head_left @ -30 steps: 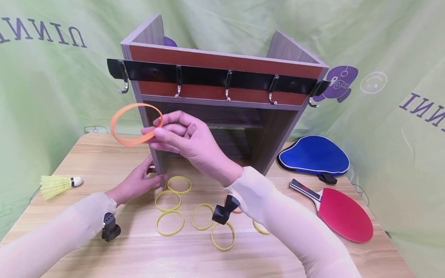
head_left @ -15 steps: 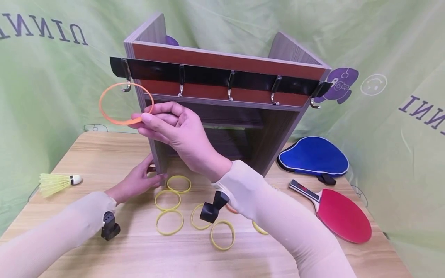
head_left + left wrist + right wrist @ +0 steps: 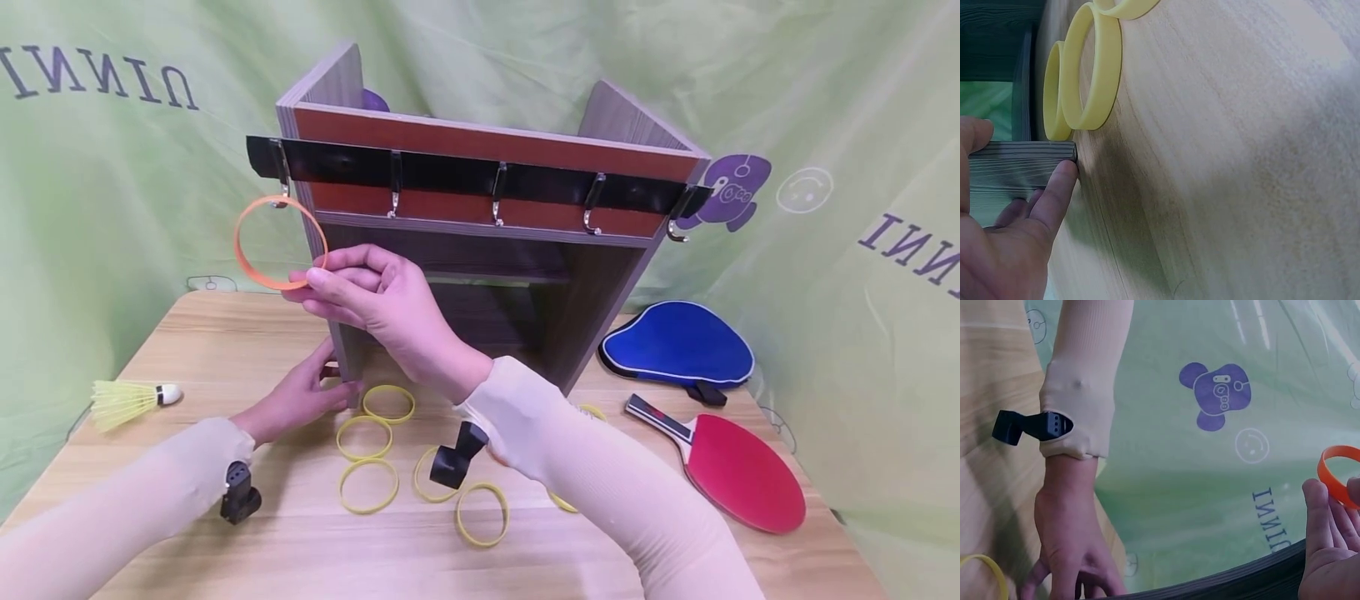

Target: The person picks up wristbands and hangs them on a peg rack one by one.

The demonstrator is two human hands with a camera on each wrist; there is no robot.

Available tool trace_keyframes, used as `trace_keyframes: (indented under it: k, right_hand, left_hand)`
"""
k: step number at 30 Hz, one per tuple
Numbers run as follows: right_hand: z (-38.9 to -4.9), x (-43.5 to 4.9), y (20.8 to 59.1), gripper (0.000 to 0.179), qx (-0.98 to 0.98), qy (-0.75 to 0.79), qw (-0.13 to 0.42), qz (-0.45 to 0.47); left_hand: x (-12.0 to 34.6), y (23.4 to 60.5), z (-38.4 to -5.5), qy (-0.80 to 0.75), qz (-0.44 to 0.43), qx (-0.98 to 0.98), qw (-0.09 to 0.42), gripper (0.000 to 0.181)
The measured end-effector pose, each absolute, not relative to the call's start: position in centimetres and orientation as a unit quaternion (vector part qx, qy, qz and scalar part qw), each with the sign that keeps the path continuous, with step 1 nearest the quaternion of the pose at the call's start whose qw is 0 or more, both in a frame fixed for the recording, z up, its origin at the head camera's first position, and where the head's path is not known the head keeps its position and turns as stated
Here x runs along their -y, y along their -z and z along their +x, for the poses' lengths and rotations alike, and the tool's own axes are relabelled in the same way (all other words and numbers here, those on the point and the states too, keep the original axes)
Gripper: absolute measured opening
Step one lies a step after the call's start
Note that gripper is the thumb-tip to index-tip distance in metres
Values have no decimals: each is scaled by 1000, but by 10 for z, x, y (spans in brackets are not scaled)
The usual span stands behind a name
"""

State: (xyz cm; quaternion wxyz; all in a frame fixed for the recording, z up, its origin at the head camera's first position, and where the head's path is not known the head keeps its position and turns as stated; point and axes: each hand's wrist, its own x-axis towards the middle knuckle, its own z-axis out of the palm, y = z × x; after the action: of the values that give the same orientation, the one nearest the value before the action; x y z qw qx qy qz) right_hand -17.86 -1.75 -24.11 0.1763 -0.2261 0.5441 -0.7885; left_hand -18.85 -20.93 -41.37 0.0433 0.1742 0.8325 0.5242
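Note:
My right hand (image 3: 390, 300) pinches an orange wristband (image 3: 270, 284) between thumb and fingers. The band stands almost upright, its top rim overlapping the tip of the leftmost hook (image 3: 283, 179) in the head view; whether they touch I cannot tell. That hook belongs to a black hook rail (image 3: 450, 173) across the front of a small wooden shelf (image 3: 495, 130). Low down, my left hand (image 3: 303, 396) holds the shelf's left side panel (image 3: 1016, 169), thumb on one face and fingers around the other, one fingertip on its front edge.
Several yellow wristbands (image 3: 482, 545) lie on the wooden table (image 3: 300, 550) before the shelf, some partly behind the right arm. A yellow shuttlecock (image 3: 127, 402) lies left. A red table tennis bat (image 3: 742, 471) and blue bat case (image 3: 678, 346) lie right.
My right hand has carried the orange wristband leftward and up to the leftmost hook, and the band has turned more upright. The left hand stays on the panel. The head view shifts slightly.

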Motion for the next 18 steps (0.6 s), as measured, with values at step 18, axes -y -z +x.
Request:
trace_keyframes:
  k: [18]
  right_hand:
    - [-188,1,254,16,-575,757,200,-237]
  left_hand:
    - [209,418,-191,-531,181,-827,40,71]
